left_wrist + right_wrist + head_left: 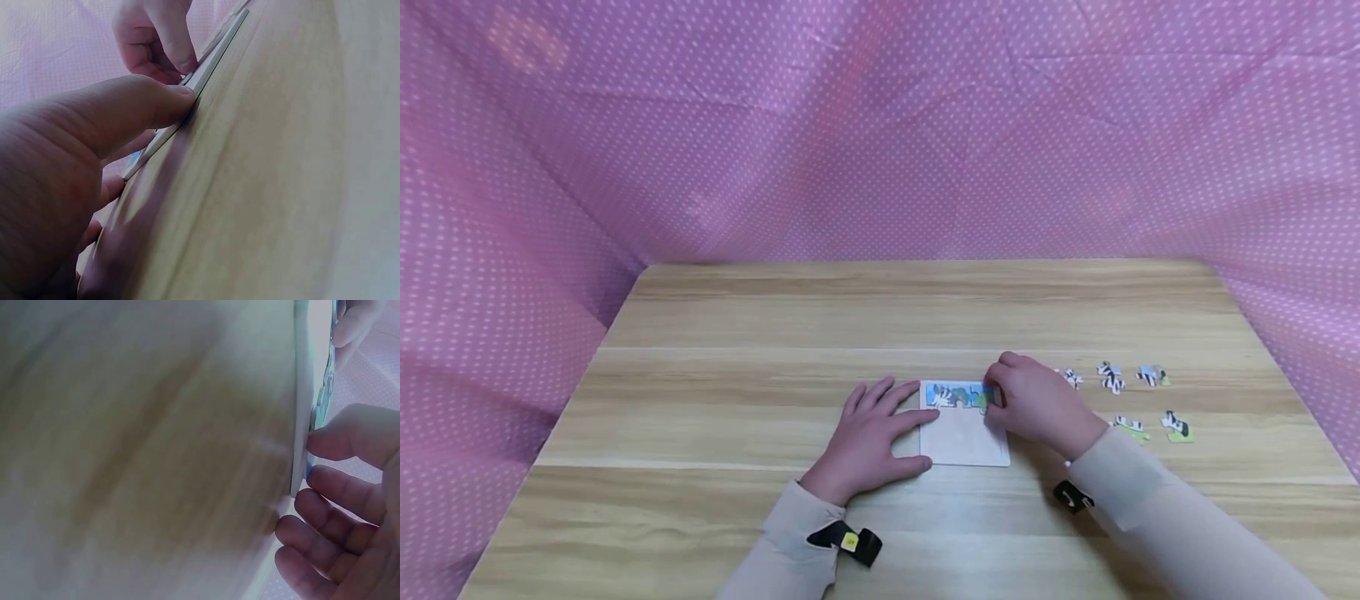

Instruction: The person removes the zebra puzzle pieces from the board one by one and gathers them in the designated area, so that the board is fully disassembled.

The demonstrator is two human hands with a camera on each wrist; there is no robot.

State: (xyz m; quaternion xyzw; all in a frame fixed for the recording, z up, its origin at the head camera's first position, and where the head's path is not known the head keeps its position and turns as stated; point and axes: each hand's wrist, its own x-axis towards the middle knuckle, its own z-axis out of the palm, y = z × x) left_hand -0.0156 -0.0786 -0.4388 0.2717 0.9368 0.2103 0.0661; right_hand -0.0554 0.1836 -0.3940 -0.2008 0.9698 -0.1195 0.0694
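A white puzzle board (964, 442) lies on the table, with a row of joined jigsaw pieces (955, 395) showing zebra, blue and green print along its far edge. My left hand (868, 437) rests at the board's left side, fingers spread, thumb and fingertips touching the edge. Over the far right corner, my right hand (1037, 404) has its fingers curled. Its thumb (337, 440) and index finger pinch a puzzle piece (309, 469) at the board's end, mostly hidden by the fingers.
Loose zebra puzzle pieces lie right of the board: one half-hidden piece (1070, 378) by the right hand, others farther right (1111, 377), (1152, 375), and nearer ones (1129, 428), (1177, 427). A pink dotted cloth (925, 150) hangs around the wooden table (737, 333).
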